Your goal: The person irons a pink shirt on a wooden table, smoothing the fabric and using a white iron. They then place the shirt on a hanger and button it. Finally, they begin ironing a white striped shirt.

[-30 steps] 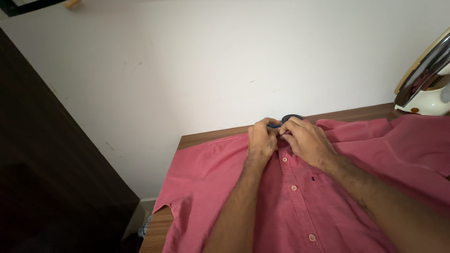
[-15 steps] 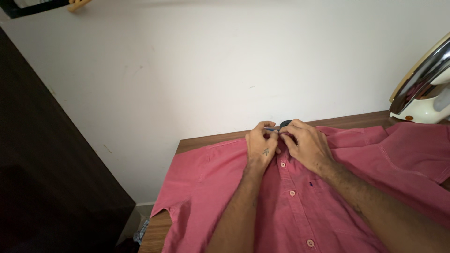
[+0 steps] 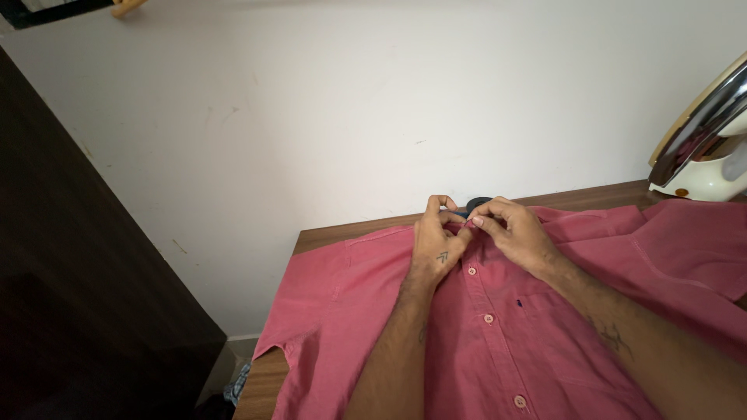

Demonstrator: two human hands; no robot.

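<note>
A pink button-up shirt (image 3: 350, 295) lies flat, front up, on a wooden table (image 3: 319, 233). My left hand (image 3: 437, 241) and my right hand (image 3: 510, 233) meet at the shirt's collar, at the table's far edge. The fingertips of both hands pinch the fabric at the top of the button placket. Three pink buttons (image 3: 488, 318) run down the placket below my hands. A small dark mark sits on the chest pocket (image 3: 520, 302). What lies between my fingertips is too small to make out.
An upright clothes iron (image 3: 704, 140), cream with a shiny soleplate, stands at the table's far right. A dark round object (image 3: 476, 204) peeks out behind my hands. A white wall rises behind the table. A dark wooden panel (image 3: 70, 272) fills the left side.
My fingers have shifted slightly at the collar, thumbs and fingertips now pinched closer together. The view has moved a little; the shirt stays put.
</note>
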